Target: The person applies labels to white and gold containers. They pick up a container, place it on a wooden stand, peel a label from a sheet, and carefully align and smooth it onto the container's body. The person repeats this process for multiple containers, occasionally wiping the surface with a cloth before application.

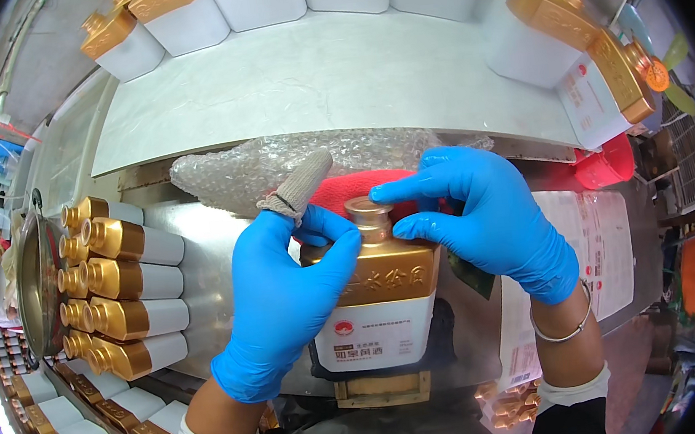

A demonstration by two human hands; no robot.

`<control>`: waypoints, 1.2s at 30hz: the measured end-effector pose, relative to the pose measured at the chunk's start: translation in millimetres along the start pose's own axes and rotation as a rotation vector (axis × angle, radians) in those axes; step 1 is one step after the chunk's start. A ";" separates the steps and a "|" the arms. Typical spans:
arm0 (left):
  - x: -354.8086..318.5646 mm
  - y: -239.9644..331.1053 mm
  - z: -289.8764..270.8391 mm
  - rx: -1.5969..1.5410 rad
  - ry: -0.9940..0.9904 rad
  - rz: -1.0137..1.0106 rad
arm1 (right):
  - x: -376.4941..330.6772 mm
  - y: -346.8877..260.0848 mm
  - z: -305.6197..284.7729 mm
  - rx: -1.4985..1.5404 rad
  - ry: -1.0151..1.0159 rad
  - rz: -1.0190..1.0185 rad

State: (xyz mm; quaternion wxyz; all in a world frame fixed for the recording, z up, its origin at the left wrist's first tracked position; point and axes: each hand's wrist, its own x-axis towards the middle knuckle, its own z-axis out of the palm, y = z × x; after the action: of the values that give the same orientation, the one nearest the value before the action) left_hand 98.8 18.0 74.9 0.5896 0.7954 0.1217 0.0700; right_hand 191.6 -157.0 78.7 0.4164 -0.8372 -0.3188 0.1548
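So we've got the gold-and-white bottle (378, 303) on the near side of the bubble wrap (229, 178), dead upright or leaning a bit, hard to tell. Our left hand (280, 283), also this side of the wrap, is curled by the neck (375, 233), a knit cover (303, 184) on one finger; can't tell if it's gripping anything. Our right hand (495, 214), same side of the wrap, is loosely open, index and thumb apart beside the rim (368, 206). We'd guess stiff, maybe breakable, heavy if full, with slick gold. We'd hold the white sides low down.
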 end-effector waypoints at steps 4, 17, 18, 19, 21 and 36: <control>1.0 -0.9 -1.3 -0.004 0.002 -0.008 | 2.3 -1.5 6.8 -0.038 0.052 -0.063; 15.1 -10.3 -23.3 0.197 0.013 0.145 | 3.1 -3.3 8.9 -0.026 0.040 0.015; 19.9 -15.8 -31.2 0.303 0.067 0.245 | 3.6 -3.3 10.0 -0.010 0.043 0.011; 24.5 -18.8 -38.0 0.411 0.121 0.343 | 4.5 -2.8 10.7 -0.016 0.042 -0.005; 32.2 -19.4 -48.7 0.526 -0.007 0.505 | 5.8 -2.1 11.2 -0.028 0.037 -0.032; 71.4 -20.0 -38.5 0.423 -0.586 0.496 | 6.1 -2.0 11.8 -0.051 0.041 -0.057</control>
State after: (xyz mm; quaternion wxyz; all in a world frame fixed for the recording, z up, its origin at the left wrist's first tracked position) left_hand 155.3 78.6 64.9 0.3888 0.8899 -0.2339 -0.0457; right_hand 189.1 -145.1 73.1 0.4058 -0.8410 -0.3379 0.1175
